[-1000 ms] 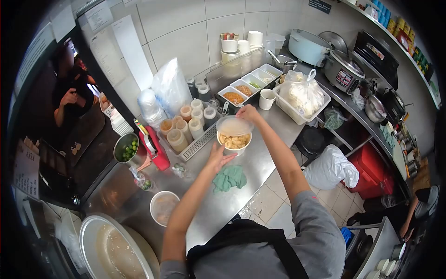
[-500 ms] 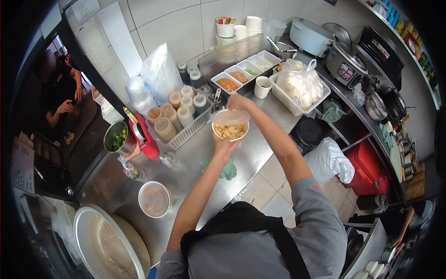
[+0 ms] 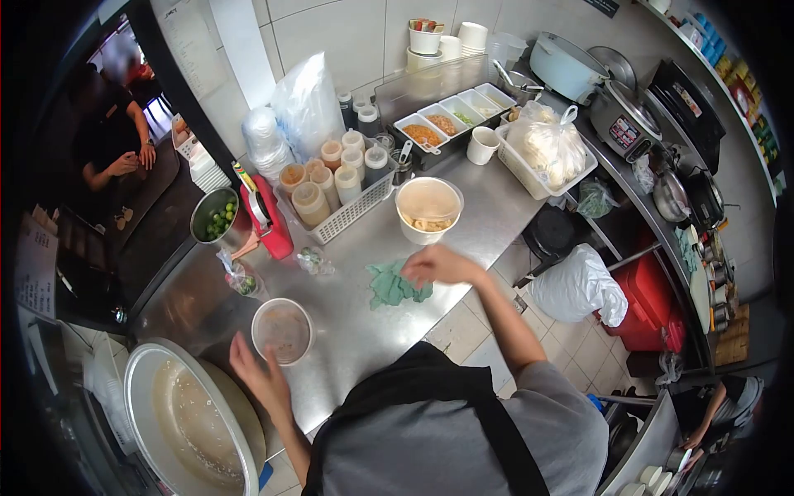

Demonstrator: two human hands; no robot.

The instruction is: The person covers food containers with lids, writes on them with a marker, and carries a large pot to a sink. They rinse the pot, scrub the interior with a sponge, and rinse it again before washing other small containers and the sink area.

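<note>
A white bowl (image 3: 423, 230) of pale yellow chunks of food stands on the steel counter, with a clear plastic lid (image 3: 428, 197) lying over its top. My right hand (image 3: 444, 266) is in front of that bowl, somewhat blurred, its fingers loosely bent over the edge of a crumpled green cloth (image 3: 395, 288). Farther left, my left hand (image 3: 260, 374) is open with the fingers spread. Its fingertips are right at the near-left side of another lidded bowl (image 3: 283, 332), whose contents look brownish through the cover.
A large metal pot (image 3: 136, 413) of cloudy liquid stands at lower left. Behind the bowls are a basket of sauce bottles (image 3: 351, 211), a topping tray (image 3: 455, 120) and a paper cup (image 3: 483, 145). A red tape dispenser (image 3: 269, 223) sits beside a pot of green limes (image 3: 219, 221). Another person (image 3: 120, 140) is beyond the counter.
Both hands have let go of the food bowl, which now stands on the counter under its lid. My left hand has moved left to the other bowl; my right hand has come down toward the cloth.
</note>
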